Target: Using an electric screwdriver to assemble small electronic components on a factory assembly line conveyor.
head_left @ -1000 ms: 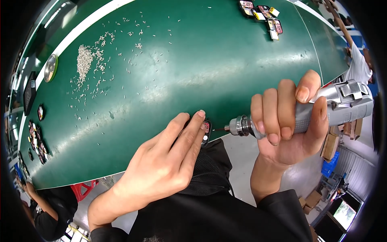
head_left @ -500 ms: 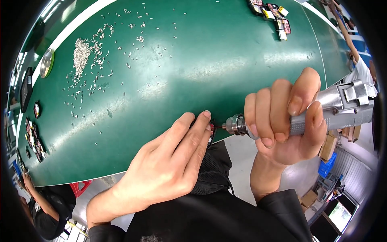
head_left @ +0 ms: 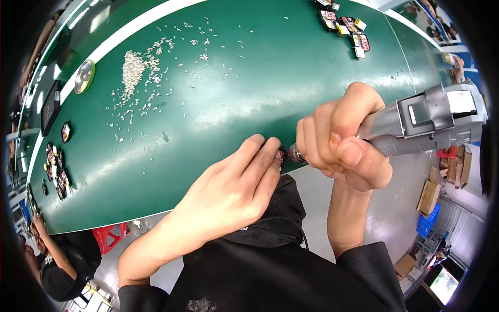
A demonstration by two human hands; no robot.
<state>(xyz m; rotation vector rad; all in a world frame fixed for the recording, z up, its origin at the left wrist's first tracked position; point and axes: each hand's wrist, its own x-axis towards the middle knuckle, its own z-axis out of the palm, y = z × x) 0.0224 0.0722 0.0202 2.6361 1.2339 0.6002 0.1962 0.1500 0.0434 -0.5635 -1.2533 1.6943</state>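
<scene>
My left hand point(head_left: 223, 190) lies over a small dark part with some red on it point(head_left: 281, 158) at the near edge of the table. Its fingers are pressed together on the part and hide most of it. My right hand point(head_left: 345, 140) is wrapped round a grey power screwdriver point(head_left: 400, 146) with a silvery lever along its top. The tool lies nearly level and points left. Its metal nose point(head_left: 296, 153) meets the right side of the part, just beyond my left fingertips. The bit itself is hidden.
On the green table point(head_left: 223, 127) lies a heap of small pale screw-like pieces point(head_left: 133, 73), with more scattered round it. Small black units point(head_left: 56, 169) sit at left, others point(head_left: 358, 41) at far right. A round dish point(head_left: 84, 77) and black tray point(head_left: 51, 108) line the left edge.
The screwdriver has come left, closing the gap where its thin bit showed, and its body has rolled a little. The table has shifted slightly in view. My left hand stays on the part.
</scene>
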